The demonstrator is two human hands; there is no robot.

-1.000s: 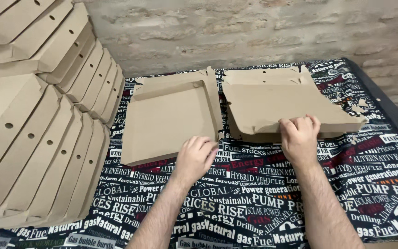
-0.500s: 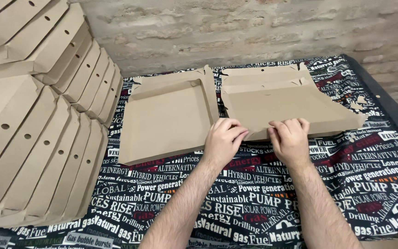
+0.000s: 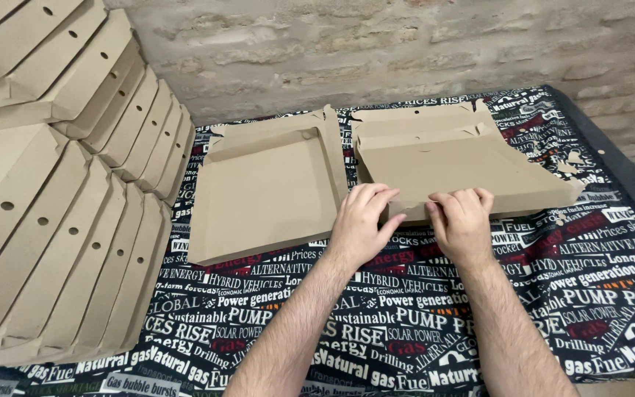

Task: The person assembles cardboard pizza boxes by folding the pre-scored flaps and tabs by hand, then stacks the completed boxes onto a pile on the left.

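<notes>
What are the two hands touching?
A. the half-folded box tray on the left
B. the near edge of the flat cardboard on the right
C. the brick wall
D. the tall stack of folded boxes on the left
B: the left hand and the right hand both press on the near edge of the flat cardboard, while the box tray and the stack lie untouched.

Stacked folded boxes (image 3: 60,198) — printed cloth (image 3: 406,323)

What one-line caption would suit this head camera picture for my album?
Both hands, left hand and right hand, press the near edge of a flat cardboard box blank beside stacked folded boxes.
</notes>
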